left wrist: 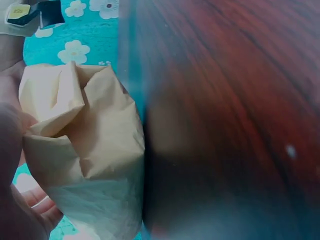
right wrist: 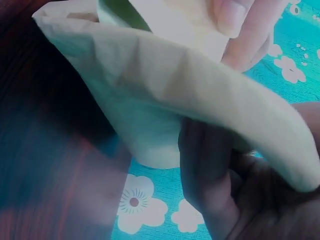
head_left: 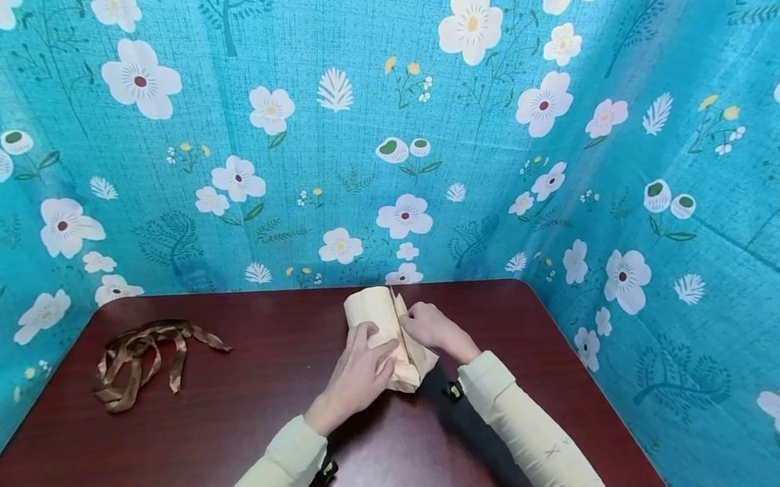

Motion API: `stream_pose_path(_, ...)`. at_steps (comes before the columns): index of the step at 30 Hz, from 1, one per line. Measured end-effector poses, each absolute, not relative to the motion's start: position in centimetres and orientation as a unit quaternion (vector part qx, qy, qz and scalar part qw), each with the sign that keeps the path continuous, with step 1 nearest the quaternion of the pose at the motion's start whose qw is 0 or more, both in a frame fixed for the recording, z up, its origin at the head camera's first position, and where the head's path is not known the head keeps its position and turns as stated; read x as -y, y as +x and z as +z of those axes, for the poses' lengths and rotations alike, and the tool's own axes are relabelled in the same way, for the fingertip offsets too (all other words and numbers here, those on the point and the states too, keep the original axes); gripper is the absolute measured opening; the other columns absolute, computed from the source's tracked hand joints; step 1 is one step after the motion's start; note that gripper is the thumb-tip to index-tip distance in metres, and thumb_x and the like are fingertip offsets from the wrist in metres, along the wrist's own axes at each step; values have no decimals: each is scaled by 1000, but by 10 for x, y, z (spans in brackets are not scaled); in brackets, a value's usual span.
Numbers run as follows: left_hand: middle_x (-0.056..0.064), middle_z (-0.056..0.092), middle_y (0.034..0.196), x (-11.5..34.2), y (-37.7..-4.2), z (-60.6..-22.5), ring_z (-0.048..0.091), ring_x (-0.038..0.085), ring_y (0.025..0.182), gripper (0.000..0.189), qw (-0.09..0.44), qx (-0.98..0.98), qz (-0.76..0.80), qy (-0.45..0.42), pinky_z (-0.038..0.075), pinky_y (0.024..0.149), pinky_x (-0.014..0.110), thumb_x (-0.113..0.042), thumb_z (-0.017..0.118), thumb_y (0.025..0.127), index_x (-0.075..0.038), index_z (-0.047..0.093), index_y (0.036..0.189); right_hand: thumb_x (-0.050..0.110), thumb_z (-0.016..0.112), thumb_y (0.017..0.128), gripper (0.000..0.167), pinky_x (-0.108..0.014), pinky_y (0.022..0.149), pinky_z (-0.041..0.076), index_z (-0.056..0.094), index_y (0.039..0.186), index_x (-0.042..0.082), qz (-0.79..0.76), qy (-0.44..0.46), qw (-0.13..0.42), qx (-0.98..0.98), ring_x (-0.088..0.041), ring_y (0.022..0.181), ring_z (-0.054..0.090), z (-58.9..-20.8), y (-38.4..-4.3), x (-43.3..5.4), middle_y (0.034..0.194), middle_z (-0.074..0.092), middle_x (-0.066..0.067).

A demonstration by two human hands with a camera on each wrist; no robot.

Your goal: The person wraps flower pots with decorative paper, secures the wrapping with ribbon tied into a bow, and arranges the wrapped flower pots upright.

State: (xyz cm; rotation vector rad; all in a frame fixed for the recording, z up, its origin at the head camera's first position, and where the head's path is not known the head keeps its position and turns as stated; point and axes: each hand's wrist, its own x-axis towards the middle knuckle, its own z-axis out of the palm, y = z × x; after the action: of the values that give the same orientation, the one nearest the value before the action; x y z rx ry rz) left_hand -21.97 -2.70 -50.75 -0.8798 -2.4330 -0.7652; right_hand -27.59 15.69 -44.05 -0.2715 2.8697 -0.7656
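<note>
A cylinder-shaped bundle in pale tan paper [head_left: 375, 310] lies near the far edge of the table. Its near end shows folded, crumpled paper [left wrist: 112, 125] in the left wrist view. My left hand [head_left: 358, 374] holds the bundle from the left, with its fingers spread over the top. On the other side, my right hand [head_left: 435, 328] grips a loose flap of the paper [right wrist: 165, 75], which stands away from the roll. In the right wrist view, fingers [right wrist: 205, 165] curl under that flap. What lies inside the paper is hidden.
A crumpled brown ribbon [head_left: 138, 358] lies on the left of the dark red table [head_left: 251, 410]. Teal flowered cloth [head_left: 327, 164] hangs behind the table and along its sides.
</note>
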Motion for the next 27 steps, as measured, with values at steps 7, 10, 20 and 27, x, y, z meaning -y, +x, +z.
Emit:
stream_pose_path(7,20,48,126,30,-222,-504,44,34,119,30,193,890,-269,-313,53,88,48,-19,63,99,-15,74,126,16,49,98,48,-25,42,30,39,51,16,-258,-106,50,-959,-11,41,33,-432,-277,-151,47,33,5)
stream_pose_path(10,20,48,128,30,-221,-502,44,34,119,31,176,892,-278,-309,54,86,47,-20,61,100,-15,73,128,13,50,97,48,-24,41,28,38,50,15,-256,-113,55,-958,-11,40,29,-429,-276,-147,47,30,6)
stream_pose_path(20,14,60,124,33,-221,-504,53,32,114,24,205,882,-298,-301,50,93,45,-19,68,97,-8,77,116,12,51,94,47,-23,40,28,39,48,17,-270,-164,57,-947,-8,37,30,-431,-276,-138,43,32,7)
stream_pose_path(27,11,72,122,39,-223,-505,65,29,115,42,202,843,-420,-269,53,98,44,-16,84,82,0,74,120,12,51,96,47,-23,42,31,41,50,17,-278,-165,68,-944,-9,41,33,-438,-274,-136,46,33,7)
